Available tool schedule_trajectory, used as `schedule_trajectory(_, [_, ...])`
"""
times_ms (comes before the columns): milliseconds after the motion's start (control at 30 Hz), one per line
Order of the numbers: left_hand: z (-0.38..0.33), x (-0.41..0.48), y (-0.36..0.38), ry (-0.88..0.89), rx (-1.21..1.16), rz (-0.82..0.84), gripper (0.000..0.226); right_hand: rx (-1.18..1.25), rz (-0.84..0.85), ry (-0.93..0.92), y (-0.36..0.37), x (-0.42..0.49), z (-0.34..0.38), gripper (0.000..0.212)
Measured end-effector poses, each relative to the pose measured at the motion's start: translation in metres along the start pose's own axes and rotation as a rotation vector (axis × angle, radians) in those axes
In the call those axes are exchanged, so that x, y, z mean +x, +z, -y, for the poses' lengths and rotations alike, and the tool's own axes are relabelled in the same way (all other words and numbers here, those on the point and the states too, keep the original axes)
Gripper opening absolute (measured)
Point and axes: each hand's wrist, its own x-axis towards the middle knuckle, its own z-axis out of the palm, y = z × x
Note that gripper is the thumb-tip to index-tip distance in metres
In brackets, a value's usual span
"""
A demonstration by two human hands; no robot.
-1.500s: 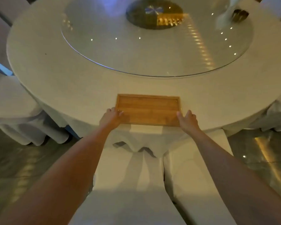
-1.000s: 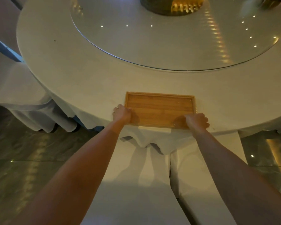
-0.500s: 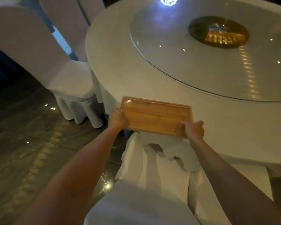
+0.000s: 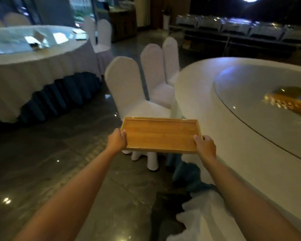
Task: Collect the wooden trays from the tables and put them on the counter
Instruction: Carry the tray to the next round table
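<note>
Both hands are on the wooden tray (image 4: 161, 134) now: my left hand (image 4: 116, 140) is clenched on its left short edge and my right hand (image 4: 205, 147) on its right short edge, thumbs over the rim, fingers underneath. A second ago it lay flat at the near edge of the round table (image 4: 198, 94); now it is lifted clear, level, and held in the air just beside that table's left edge, above the floor (image 4: 42, 162) and in front of the covered chairs (image 4: 127, 87). My view has swung away from the table toward the room, so I judge the pick-up done and the carry begun. The tray looks empty, so it should ride easily if I keep it flat. Across the room stands another round table (image 4: 33, 58) with flat things on its glass; they are blurred, and I cannot tell whether any is a tray. Far off at the back is a long dark run of serving units (image 4: 241, 30), possibly the counter I need.
</note>
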Motion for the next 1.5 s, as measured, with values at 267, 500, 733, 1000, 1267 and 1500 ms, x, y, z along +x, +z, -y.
schedule_trajectory(267, [0.053, 0.094, -0.135, -0.056, -0.024, -0.147, 0.039, 0.045, 0.107, -0.133, 0.139, 0.008, 0.11, 0.041])
schedule_trajectory(500, [0.082, 0.205, -0.187, -0.076, -0.039, -0.253, 0.038, 0.077, 0.242, -0.219, 0.252, 0.072, 0.179, 0.041])
schedule_trajectory(733, [0.071, 0.369, -0.232, -0.104, -0.032, -0.356, 0.033, 0.131, 0.322, -0.26, 0.358, 0.18, 0.293, 0.042])
schedule_trajectory(1000, [0.051, 0.559, -0.285, -0.091, 0.002, -0.441, 0.027, 0.112, 0.313, -0.315, 0.475, 0.296, 0.411, 0.036])
schedule_trajectory(1267, [0.074, 0.777, -0.328, -0.07, 0.003, -0.374, 0.036, 0.058, 0.245, -0.305, 0.625, 0.407, 0.503, 0.041])
schedule_trajectory(1500, [0.044, 0.972, -0.399, 0.039, 0.072, -0.346, 0.031, 0.107, 0.187, -0.261, 0.741, 0.516, 0.615, 0.041])
